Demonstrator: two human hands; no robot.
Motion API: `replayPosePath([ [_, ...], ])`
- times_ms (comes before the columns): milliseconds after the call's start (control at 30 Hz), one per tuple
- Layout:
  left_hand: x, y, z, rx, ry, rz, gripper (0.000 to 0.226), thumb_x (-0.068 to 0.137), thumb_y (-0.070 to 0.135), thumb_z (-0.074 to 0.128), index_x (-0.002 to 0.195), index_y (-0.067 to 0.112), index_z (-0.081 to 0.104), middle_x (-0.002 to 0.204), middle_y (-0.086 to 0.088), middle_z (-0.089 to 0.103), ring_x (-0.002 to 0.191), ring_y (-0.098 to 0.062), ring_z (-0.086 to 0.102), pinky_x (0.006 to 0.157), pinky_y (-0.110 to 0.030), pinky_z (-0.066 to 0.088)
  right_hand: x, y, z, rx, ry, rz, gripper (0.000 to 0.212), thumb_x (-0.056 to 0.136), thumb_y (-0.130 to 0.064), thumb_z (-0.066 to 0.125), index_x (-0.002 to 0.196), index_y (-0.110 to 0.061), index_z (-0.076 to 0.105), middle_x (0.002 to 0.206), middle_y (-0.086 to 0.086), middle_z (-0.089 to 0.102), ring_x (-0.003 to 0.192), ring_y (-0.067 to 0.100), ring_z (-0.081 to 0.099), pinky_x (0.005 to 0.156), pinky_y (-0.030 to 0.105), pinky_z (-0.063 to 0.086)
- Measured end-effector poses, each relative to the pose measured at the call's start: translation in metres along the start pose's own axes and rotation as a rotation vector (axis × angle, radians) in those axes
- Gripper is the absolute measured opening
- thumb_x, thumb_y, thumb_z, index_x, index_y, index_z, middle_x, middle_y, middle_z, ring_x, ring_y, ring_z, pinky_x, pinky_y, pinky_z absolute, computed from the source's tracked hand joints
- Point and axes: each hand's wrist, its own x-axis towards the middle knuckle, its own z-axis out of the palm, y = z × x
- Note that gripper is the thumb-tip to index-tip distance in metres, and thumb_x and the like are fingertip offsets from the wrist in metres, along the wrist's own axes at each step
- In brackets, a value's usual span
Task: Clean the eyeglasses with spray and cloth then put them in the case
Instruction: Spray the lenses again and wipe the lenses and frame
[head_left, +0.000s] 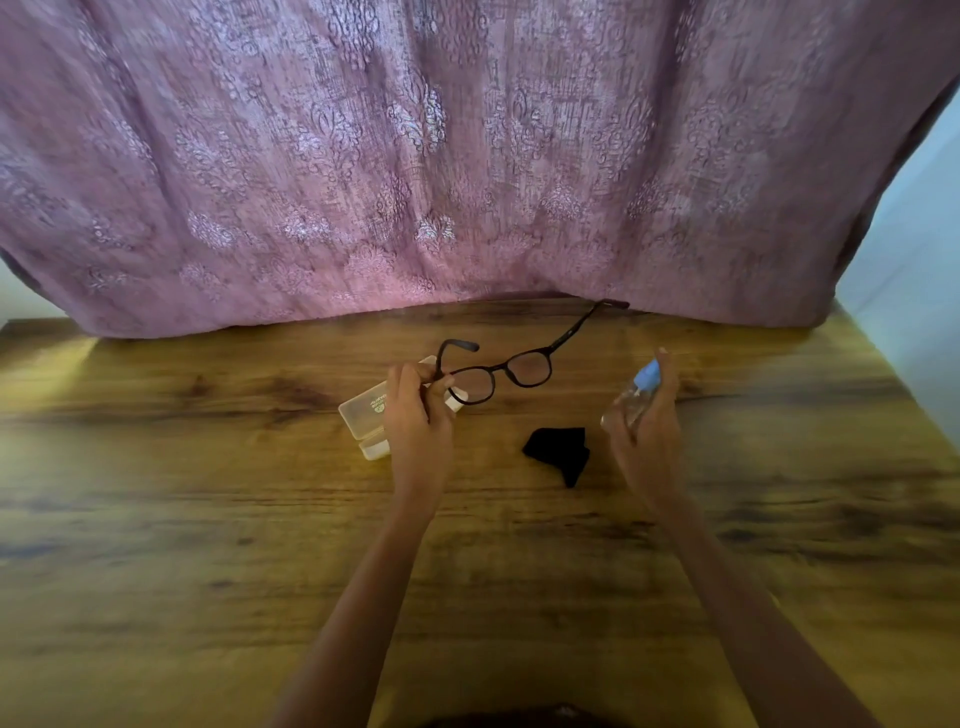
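Observation:
My left hand (420, 415) holds dark-framed eyeglasses (511, 366) by the left end of the frame, lifted above the table with both temples unfolded. A small clear spray bottle (635, 395) with a blue top is gripped in my right hand (649, 431), its nozzle pointing left toward the lenses from a short distance. Between my two hands a crumpled black cloth (561, 452) lies on the wood. A translucent glasses case (366, 415) rests open on the table, partly hidden behind my left hand.
The wooden table (208, 519) stretches wide on both sides and toward me. A pink patterned curtain (467, 156) hangs along the table's far edge. A pale wall (914, 260) stands at the right.

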Motion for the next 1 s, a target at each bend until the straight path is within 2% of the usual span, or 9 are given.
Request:
replayPosePath([
  [67, -0.001, -0.001, 0.001, 0.006, -0.003, 0.018, 0.017, 0.091, -0.003, 0.045, 0.093, 0.009, 0.057, 0.092, 0.02, 0.049, 0.076, -0.02, 0.056, 0.064, -0.032, 0.048, -0.014, -0.017, 0.002, 0.062, -0.031, 0.006, 0.069, 0.093, -0.008, 0.051, 0.147, -0.028, 0.015, 0.073, 0.002, 0.059, 0.055, 0.012, 0.059, 0.045, 0.026, 0.049],
  [167, -0.003, -0.002, 0.002, 0.041, 0.002, 0.053, 0.018, 0.089, -0.006, 0.045, 0.093, 0.007, 0.056, 0.093, 0.005, 0.053, 0.077, -0.01, 0.052, 0.066, -0.02, 0.043, -0.039, -0.045, 0.009, 0.176, -0.13, -0.04, 0.065, 0.089, -0.014, 0.045, 0.148, -0.016, 0.016, 0.07, -0.005, 0.054, 0.048, 0.006, 0.053, 0.043, 0.014, 0.042],
  [267, -0.006, 0.0, 0.005, 0.069, -0.011, 0.081, 0.016, 0.088, -0.007, 0.046, 0.091, 0.005, 0.056, 0.093, -0.004, 0.054, 0.079, -0.001, 0.047, 0.068, -0.008, 0.035, -0.052, -0.075, 0.021, 0.262, -0.218, -0.086, 0.061, 0.089, -0.025, 0.04, 0.147, -0.023, 0.021, 0.063, -0.005, 0.05, 0.042, 0.005, 0.043, 0.041, 0.013, 0.036],
  [433, -0.009, 0.002, 0.005, 0.038, -0.031, 0.086, 0.017, 0.087, 0.0, 0.039, 0.092, 0.003, 0.054, 0.094, -0.004, 0.051, 0.077, -0.012, 0.047, 0.065, -0.018, 0.038, -0.05, -0.104, 0.033, 0.216, -0.297, -0.189, 0.067, 0.083, -0.024, 0.042, 0.146, -0.039, 0.028, 0.058, -0.006, 0.042, 0.046, 0.008, 0.041, 0.045, 0.016, 0.034],
  [567, -0.012, 0.007, 0.003, 0.046, -0.031, 0.105, 0.017, 0.088, -0.003, 0.039, 0.093, 0.003, 0.054, 0.094, -0.003, 0.051, 0.079, 0.001, 0.046, 0.065, -0.01, 0.036, -0.042, -0.112, 0.032, 0.121, -0.254, -0.224, 0.06, 0.082, -0.026, 0.053, 0.141, -0.031, 0.042, 0.054, -0.011, 0.035, 0.049, 0.011, 0.041, 0.048, 0.017, 0.037],
  [667, -0.013, 0.009, 0.003, 0.045, -0.02, 0.104, 0.017, 0.086, -0.005, 0.04, 0.092, 0.003, 0.054, 0.094, -0.001, 0.049, 0.08, 0.004, 0.046, 0.065, -0.008, 0.035, -0.038, -0.112, 0.03, 0.067, -0.24, -0.23, 0.057, 0.082, -0.02, 0.061, 0.136, -0.031, 0.045, 0.052, -0.01, 0.034, 0.048, 0.011, 0.042, 0.047, 0.015, 0.038],
  [800, -0.014, 0.01, 0.004, 0.055, -0.02, 0.117, 0.019, 0.086, -0.01, 0.042, 0.093, 0.003, 0.054, 0.093, 0.002, 0.048, 0.08, 0.005, 0.046, 0.064, -0.008, 0.034, -0.036, -0.112, 0.027, 0.022, -0.272, -0.245, 0.061, 0.079, -0.015, 0.068, 0.132, -0.033, 0.043, 0.061, -0.011, 0.049, 0.053, 0.005, 0.052, 0.05, 0.009, 0.042],
  [867, -0.014, 0.009, 0.004, 0.04, -0.021, 0.122, 0.02, 0.086, -0.009, 0.041, 0.094, 0.004, 0.054, 0.094, 0.004, 0.048, 0.079, 0.002, 0.047, 0.063, -0.012, 0.037, -0.035, -0.112, 0.028, 0.019, -0.272, -0.245, 0.061, 0.078, -0.014, 0.068, 0.131, -0.034, 0.043, 0.063, -0.011, 0.051, 0.055, 0.004, 0.053, 0.052, 0.009, 0.044],
  [1000, -0.015, 0.01, 0.004, -0.004, -0.033, 0.098, 0.022, 0.088, -0.008, 0.039, 0.097, 0.005, 0.054, 0.095, 0.011, 0.045, 0.075, -0.018, 0.051, 0.056, -0.047, 0.049, -0.035, -0.11, 0.03, -0.018, -0.253, -0.235, 0.063, 0.078, -0.011, 0.068, 0.133, -0.031, 0.044, 0.07, -0.006, 0.059, 0.052, 0.006, 0.054, 0.051, 0.021, 0.049],
])
